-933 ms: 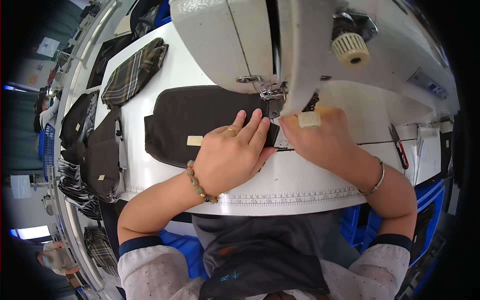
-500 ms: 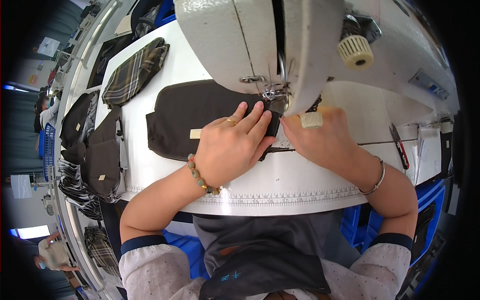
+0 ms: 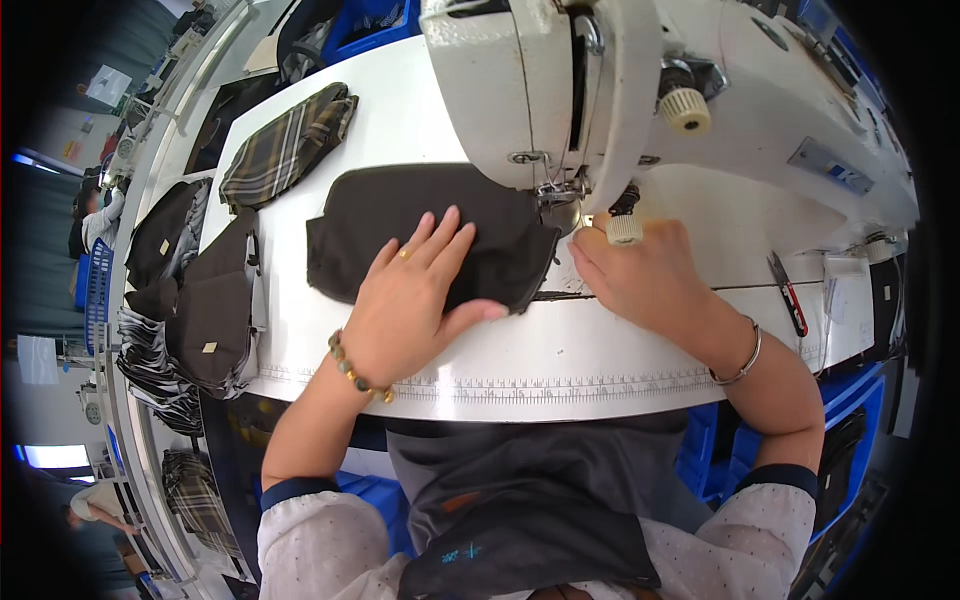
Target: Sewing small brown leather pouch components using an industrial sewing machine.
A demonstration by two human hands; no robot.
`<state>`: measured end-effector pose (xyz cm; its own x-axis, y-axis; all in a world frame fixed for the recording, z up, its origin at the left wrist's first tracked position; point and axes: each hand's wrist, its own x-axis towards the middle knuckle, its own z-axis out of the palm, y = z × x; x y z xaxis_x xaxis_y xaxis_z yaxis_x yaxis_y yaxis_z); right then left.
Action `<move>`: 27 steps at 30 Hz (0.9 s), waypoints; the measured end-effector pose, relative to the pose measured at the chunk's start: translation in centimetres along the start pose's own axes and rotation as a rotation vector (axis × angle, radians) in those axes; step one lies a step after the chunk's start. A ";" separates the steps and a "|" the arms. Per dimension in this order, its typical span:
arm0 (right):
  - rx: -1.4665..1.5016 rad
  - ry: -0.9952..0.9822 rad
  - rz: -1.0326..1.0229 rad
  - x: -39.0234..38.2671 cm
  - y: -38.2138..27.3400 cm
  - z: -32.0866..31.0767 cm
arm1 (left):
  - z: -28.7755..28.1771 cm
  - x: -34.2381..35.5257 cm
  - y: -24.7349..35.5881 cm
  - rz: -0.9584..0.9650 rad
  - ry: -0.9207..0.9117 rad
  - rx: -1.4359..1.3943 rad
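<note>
A dark brown fabric piece (image 3: 385, 200) with rounded corners lies flat on the white sewing table (image 3: 560, 370). Its right end reaches the presser foot (image 3: 560, 192) of a white sewing machine (image 3: 492, 95). My left hand (image 3: 405, 295) rests open on the fabric, fingers spread and thumb at the near edge. To the right of the needle, beside a ribbed cream knob (image 3: 625, 230), my right hand (image 3: 640, 270) is closed, thumb against curled fingers. Whatever it may pinch is too small and partly hidden.
Red-handled snips (image 3: 790, 298) lie at the right on the table. A folded plaid piece (image 3: 285, 145) sits at the far left. Stacked brown pieces (image 3: 210, 335) hang over the left edge. Blue bins (image 3: 850, 430) stand below. Other people are in the left background.
My left hand has slid left and nearer, away from the needle, and its fingers have spread. The pale label on the fabric is now out of sight. My right hand stays by the needle.
</note>
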<state>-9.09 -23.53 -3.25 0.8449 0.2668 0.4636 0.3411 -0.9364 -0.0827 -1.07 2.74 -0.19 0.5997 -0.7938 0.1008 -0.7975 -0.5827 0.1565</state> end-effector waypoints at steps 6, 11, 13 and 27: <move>0.791 -0.355 0.473 -0.2 -3.6 -4.0 | -1.0 -8.6 5.6 -0.069 -0.080 -0.025; 0.882 -0.263 0.578 -3.7 -6.4 -4.7 | 2.5 -11.0 8.1 -0.078 0.108 -0.010; 1.004 -0.195 0.667 -5.5 -7.9 -5.3 | 4.0 -10.6 8.9 -0.177 0.252 -0.163; 0.596 0.665 0.993 -28.6 -8.4 -19.2 | 6.3 -9.8 7.3 -0.067 0.426 -0.001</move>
<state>-44.01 -27.64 1.15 0.5362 -0.7860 0.3077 -0.0265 -0.3800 -0.9246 -13.17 5.22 -6.18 0.6235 -0.6113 0.4874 -0.7561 -0.6301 0.1769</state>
